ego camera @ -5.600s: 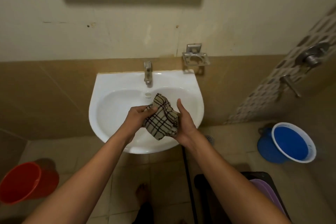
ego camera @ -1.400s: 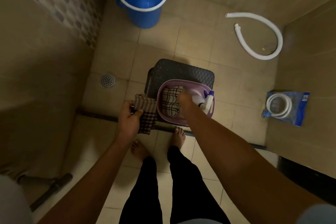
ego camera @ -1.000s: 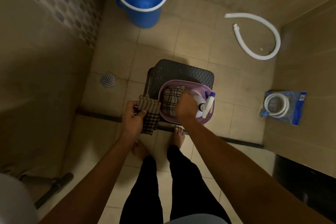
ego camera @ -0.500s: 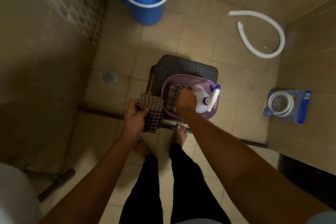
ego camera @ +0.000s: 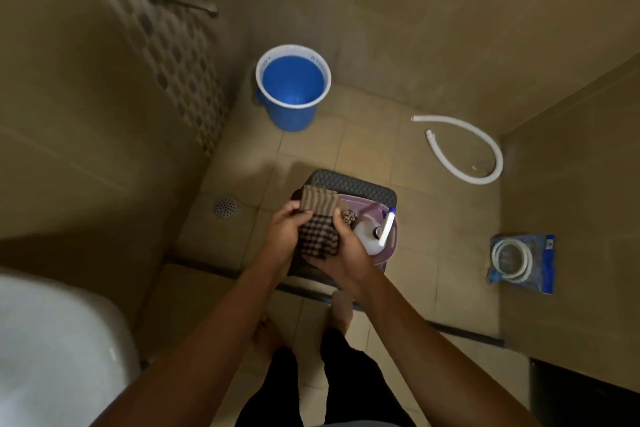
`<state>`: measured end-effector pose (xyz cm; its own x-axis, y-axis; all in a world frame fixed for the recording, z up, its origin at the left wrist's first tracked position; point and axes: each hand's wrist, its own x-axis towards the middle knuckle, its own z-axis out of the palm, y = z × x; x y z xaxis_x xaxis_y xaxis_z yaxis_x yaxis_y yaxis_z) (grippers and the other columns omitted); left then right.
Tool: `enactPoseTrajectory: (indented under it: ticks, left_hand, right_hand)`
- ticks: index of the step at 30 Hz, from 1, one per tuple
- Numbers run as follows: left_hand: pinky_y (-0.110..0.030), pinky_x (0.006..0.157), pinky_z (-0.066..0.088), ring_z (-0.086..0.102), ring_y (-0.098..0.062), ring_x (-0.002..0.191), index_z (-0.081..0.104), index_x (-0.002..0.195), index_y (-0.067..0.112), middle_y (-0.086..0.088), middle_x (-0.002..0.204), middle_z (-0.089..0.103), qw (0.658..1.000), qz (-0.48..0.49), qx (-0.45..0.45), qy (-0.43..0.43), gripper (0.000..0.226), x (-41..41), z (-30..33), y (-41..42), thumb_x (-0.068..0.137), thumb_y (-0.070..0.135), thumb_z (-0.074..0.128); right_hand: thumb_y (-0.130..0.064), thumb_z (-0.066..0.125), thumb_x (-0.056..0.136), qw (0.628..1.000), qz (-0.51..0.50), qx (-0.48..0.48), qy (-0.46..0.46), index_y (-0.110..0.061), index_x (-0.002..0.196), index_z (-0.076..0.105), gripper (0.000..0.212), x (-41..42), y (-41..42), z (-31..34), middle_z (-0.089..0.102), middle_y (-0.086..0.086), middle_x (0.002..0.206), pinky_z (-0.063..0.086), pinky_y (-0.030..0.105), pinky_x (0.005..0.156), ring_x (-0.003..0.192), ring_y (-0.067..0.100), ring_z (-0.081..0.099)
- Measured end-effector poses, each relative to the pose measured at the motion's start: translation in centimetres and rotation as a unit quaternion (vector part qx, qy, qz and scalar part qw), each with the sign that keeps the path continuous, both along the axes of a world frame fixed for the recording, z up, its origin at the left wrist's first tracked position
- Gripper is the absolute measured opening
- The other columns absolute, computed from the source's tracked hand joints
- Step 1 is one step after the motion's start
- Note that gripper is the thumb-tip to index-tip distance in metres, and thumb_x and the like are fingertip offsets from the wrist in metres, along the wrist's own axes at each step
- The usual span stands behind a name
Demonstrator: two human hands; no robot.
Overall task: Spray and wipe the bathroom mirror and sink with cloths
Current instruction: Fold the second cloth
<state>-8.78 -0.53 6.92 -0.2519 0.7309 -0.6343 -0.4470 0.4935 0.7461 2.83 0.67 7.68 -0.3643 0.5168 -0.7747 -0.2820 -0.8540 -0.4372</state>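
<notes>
Both the left hand (ego camera: 286,231) and right hand (ego camera: 341,248) clasp a checked cloth (ego camera: 318,224) above the purple basin (ego camera: 390,246) holding a spray bottle (ego camera: 371,236); bucket (ego camera: 293,88) rim lettering is unreadable

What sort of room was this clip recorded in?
Most likely a tiled bathroom or wet area: a floor drain in the tiles, a wall tap above a blue bucket, and a white basin edge at lower left.

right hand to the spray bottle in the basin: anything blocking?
Yes: the dark checked cloth, gripped by both the right hand and left hand. The white spray bottle lies exposed in the purple plastic basin.
</notes>
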Motion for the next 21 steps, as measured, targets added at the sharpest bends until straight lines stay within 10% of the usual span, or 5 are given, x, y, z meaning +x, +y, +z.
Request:
enactPoseTrajectory:
  ticks: [9, 16, 21]
  left_hand:
    - [-0.022, 0.073, 0.045, 0.06, -0.014, 0.087, 0.067, 0.11, 0.014, 0.003, 0.097, 0.058, 0.934, -0.027, 0.051, 0.353, 0.027, 0.0, 5.3, -2.6, 0.084, 0.017, 0.073]
    - [-0.032, 0.08, 0.053, 0.062, -0.013, 0.093, 0.065, 0.116, 0.02, 0.003, 0.106, 0.059, 0.862, -0.147, 0.139, 0.465, 0.048, 0.0, 9.0, -5.2, 0.072, 0.04, 0.07]
    - [-0.029, 0.075, 0.052, 0.066, -0.011, 0.082, 0.072, 0.098, 0.016, -0.002, 0.09, 0.07, 0.897, -0.008, 0.145, 0.417, 0.02, 0.3, 11.6, -6.1, 0.081, 0.019, 0.06]
  right_hand:
    - [-0.041, 0.045, 0.1, 0.998, 0.013, 0.064, -0.005, -0.005, 0.124, 0.063, 0.046, -0.3, -1.2, 4.4, 0.067, 0.018, 0.124, 0.047, 0.046, 0.103, 0.116, 0.03, 0.062]
    - [-0.034, 0.055, 0.096, 0.991, 0.069, 0.116, 0.008, -0.006, 0.112, 0.066, 0.034, -0.7, 0.1, 7.7, 0.072, 0.014, 0.108, 0.056, 0.036, 0.082, 0.091, 0.022, 0.07]
    - [-0.028, 0.062, 0.093, 0.978, 0.124, 0.164, 0.022, -0.004, 0.119, 0.065, 0.035, 0.0, -0.3, 9.7, 0.073, 0.015, 0.11, 0.055, 0.042, 0.092, 0.103, 0.028, 0.069]
